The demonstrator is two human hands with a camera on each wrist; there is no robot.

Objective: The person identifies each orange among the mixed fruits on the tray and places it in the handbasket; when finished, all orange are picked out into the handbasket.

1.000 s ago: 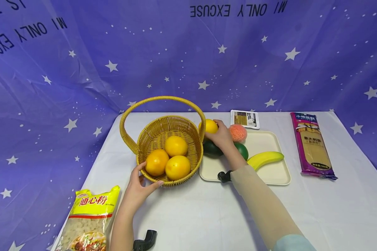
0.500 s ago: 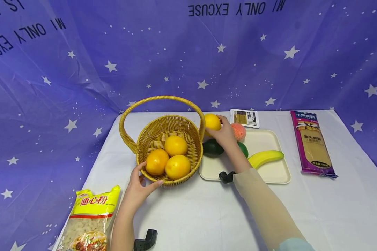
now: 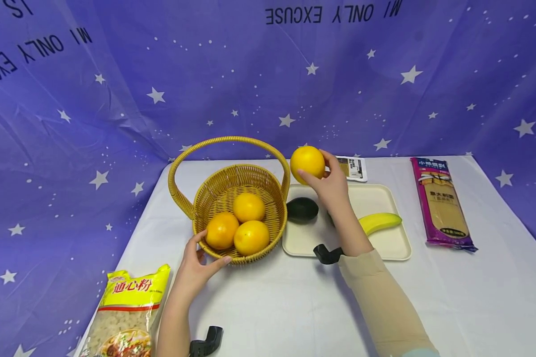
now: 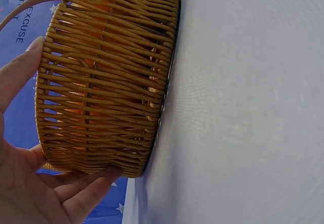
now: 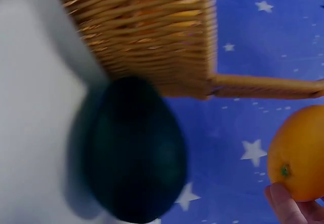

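My right hand (image 3: pixel 335 186) holds an orange (image 3: pixel 307 163) between thumb and fingers, raised beyond the right side of the wicker basket (image 3: pixel 214 187). In the right wrist view the same orange (image 5: pixel 299 150) shows its green stem spot. Three more oranges (image 3: pixel 252 238) lie inside the basket, grouped toward its near left. At the near left rim, my left hand (image 3: pixel 197 270) grips the basket, thumb and fingers spread along its side. The left wrist view shows the woven wall (image 4: pixel 104 87) between thumb and fingers. A dark green avocado (image 3: pixel 302 210) lies beside the basket.
A cream tray (image 3: pixel 301 243) bears the avocado and a banana (image 3: pixel 379 222); my right forearm covers part of it. Behind it lies a small white packet (image 3: pixel 356 169). A noodle pack (image 3: pixel 444 203) is at far right, a macaroni bag (image 3: pixel 129 310) at near left. The basket's tall handle (image 3: pixel 232 139) arches up.
My right hand has lifted the orange up from over the tray's far left and slightly to the right, uncovering the avocado. My left hand and the basket stay put.
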